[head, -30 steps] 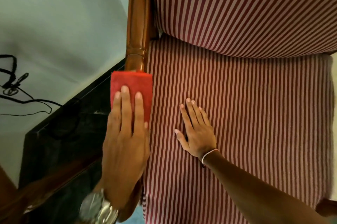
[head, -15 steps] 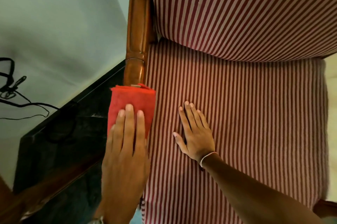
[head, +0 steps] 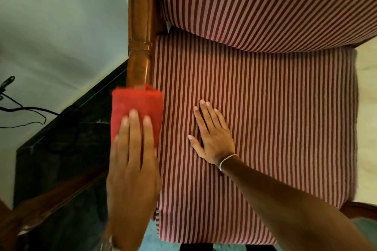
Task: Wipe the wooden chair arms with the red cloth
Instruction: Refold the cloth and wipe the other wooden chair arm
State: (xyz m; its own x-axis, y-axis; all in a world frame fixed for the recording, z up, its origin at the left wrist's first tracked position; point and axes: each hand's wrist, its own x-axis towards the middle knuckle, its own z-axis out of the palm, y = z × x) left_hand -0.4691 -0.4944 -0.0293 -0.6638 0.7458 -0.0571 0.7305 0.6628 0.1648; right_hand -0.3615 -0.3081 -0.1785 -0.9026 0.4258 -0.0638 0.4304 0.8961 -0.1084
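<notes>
Head view here, looking straight down at a striped armchair. We've got the left hand (head: 132,161) pressed flat on top of the red cloth (head: 136,107), fingers (head: 134,126) stretched out long rather than curled, so it's a flat-palm press and not a pinch. The cloth is folded into a neat rectangle and sits draped over the wooden chair arm (head: 140,26), covering the near stretch of it. The polished brown wood shows bare beyond the cloth, running up toward the chair back, with a turned ring partway along. The hand looks a bit blurred.

Our right hand (head: 212,136) is resting open on the seat cushion (head: 265,128), palm down, fingers close together and pointing toward the backrest, holding nothing. There's a thin pale band (head: 226,159) around that wrist. The hand lies just beside the cloth-covered arm but isn't touching it.

The cushion and the back cushion (head: 265,1) are both maroon with pale stripes. Off to the left of the chair arm we can see a dark glossy surface (head: 61,158) with a wooden edge, and a pale wall (head: 61,26) with some black cables (head: 20,107) hanging against it. A bit of the other wooden arm (head: 359,209) peeks out at the lower right.
</notes>
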